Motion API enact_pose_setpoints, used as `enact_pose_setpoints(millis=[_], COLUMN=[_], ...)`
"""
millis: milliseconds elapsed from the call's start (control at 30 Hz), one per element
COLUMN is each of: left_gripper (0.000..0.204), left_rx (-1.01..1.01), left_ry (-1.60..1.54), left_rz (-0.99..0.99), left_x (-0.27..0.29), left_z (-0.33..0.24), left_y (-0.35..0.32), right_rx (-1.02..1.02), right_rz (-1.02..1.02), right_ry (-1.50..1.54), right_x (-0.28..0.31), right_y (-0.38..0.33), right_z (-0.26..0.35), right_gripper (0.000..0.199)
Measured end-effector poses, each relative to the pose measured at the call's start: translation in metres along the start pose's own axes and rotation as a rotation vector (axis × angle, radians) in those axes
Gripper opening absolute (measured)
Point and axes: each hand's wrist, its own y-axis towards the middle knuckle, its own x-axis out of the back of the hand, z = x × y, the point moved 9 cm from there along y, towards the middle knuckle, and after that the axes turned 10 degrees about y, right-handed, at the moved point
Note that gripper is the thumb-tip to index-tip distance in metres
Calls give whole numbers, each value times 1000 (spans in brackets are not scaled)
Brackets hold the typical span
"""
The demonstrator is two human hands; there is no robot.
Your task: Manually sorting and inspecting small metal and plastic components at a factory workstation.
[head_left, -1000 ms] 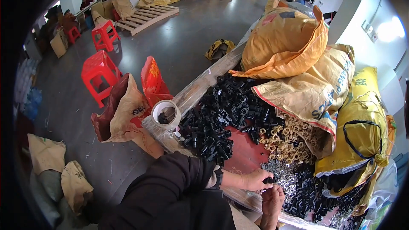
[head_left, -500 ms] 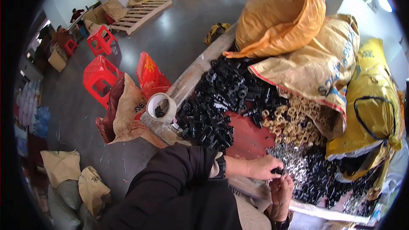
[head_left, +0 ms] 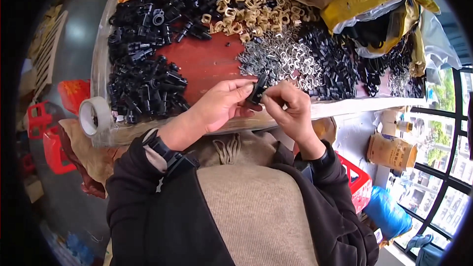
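Observation:
My left hand [head_left: 221, 104] grips a black plastic fitting [head_left: 257, 87], holding it tilted over the near edge of the table. Close against the fitting's right side is my right hand [head_left: 291, 110], its thumb and forefinger pinched together. Whatever lies between those fingertips is too small to make out. Just beyond the hands is a heap of small silvery metal clips [head_left: 295, 59]. Black tubular fittings [head_left: 148, 79] are piled to the left, and tan plastic rings [head_left: 261, 5] lie farther back.
Small black pieces [head_left: 330, 61] are heaped on the right, beside an open yellow sack [head_left: 345, 0]. A roll of tape [head_left: 93, 116] stands at the table's left corner. Red stools [head_left: 56, 150] are on the floor to the left. A red crate-like stool [head_left: 355, 182] is near my right elbow.
The view has swung right and down, so the table and my hands now sit mid-picture. The left hand still holds a black piece, with the right hand close beside it.

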Motion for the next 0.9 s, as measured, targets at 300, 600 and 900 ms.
enact_pose_setpoints(millis=[300, 600, 900], left_gripper=[26, 24, 27], left_rx=[-27, -22, 46], left_ry=[149, 369, 167], left_rz=[-6, 4, 32], left_x=[10, 5, -1], left_z=[5, 7, 17], left_y=[5, 18, 17], right_rx=[141, 34, -52], right_rz=[156, 341, 266], right_ry=[-175, -296, -31], right_x=[-19, -23, -2], right_y=[6, 14, 7], right_z=[4, -19, -23], right_gripper=[11, 12, 10])
